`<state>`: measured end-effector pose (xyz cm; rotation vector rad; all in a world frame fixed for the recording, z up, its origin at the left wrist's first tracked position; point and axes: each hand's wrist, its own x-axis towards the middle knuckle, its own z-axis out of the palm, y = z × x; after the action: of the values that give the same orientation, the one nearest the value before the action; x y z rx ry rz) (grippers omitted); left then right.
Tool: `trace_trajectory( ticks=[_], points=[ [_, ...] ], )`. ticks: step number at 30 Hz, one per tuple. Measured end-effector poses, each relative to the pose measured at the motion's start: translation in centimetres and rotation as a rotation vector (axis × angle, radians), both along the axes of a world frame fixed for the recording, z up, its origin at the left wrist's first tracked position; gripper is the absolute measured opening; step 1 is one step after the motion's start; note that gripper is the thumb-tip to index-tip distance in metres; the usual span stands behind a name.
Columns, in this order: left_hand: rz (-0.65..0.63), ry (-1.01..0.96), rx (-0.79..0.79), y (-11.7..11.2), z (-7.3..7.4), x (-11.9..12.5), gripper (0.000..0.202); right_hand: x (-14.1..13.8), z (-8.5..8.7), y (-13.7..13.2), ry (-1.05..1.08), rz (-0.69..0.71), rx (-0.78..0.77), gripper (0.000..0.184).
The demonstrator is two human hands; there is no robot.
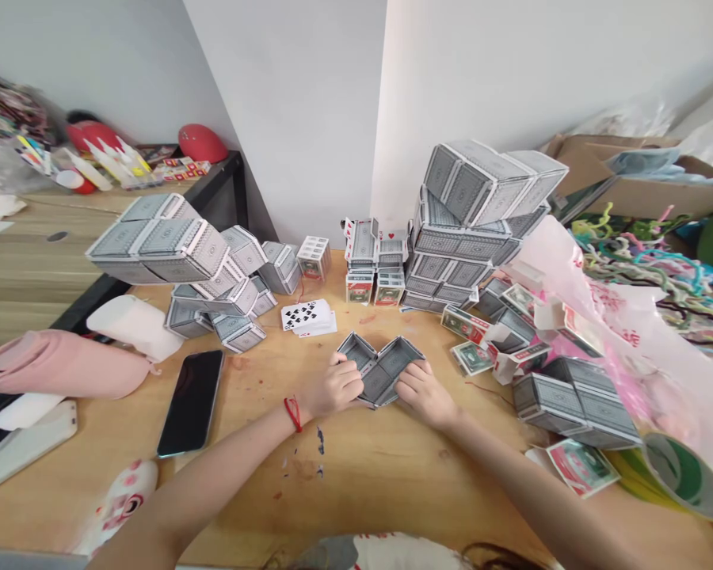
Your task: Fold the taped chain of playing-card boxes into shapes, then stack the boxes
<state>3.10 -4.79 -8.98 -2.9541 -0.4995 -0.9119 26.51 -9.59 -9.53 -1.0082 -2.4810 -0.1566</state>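
Both my hands hold one folded piece made of grey-backed playing cards (381,368) on the wooden table (368,475). My left hand (337,388), with a red string at the wrist, is closed on the piece's left side. My right hand (425,393) is closed on its right side. The piece looks like two joined open boxes. A small pile of loose cards (307,317), spade faces up, lies just beyond the hands.
Stacks of card cubes stand at the back left (172,249) and back right (475,222). A black phone (191,400) lies left of my arm. Card boxes (570,396), a pink plastic bag (618,332) and a tape roll (686,475) crowd the right.
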Motion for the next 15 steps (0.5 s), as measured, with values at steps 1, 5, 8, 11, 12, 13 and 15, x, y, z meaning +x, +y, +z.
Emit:
trace_trajectory(
  ticks=[1, 5, 8, 11, 12, 13, 15],
  points=[
    [0.013, 0.007, -0.001, 0.0, 0.0, 0.0, 0.041, 0.0, 0.0, -0.1, 0.004, -0.016, 0.006, 0.03],
    [0.114, 0.064, -0.041, -1.1, -0.1, 0.1, 0.027, -0.3, -0.1, -0.6, -0.01, -0.118, -0.031, 0.022],
    [0.139, 0.037, -0.074, -1.5, -0.3, 0.3, 0.027, -0.3, -0.6, -0.5, -0.01, -0.14, -0.05, 0.027],
    [0.109, -0.004, -0.1, -1.1, -0.4, 0.5, 0.033, -0.2, -1.1, -0.3, 0.009, -0.112, -0.043, 0.03],
    [0.093, -0.016, -0.112, -1.0, -0.3, 0.5, 0.033, -0.2, -1.2, -0.3, 0.014, -0.109, -0.037, 0.029],
    [0.073, -0.034, -0.129, -0.9, -0.2, 0.5, 0.032, -0.2, -1.2, -0.3, 0.023, -0.107, -0.033, 0.025],
    [0.022, -0.096, -0.199, -1.0, 0.0, 0.3, 0.026, 0.0, -1.0, -0.7, 0.082, -0.081, -0.049, 0.011]
  ],
)
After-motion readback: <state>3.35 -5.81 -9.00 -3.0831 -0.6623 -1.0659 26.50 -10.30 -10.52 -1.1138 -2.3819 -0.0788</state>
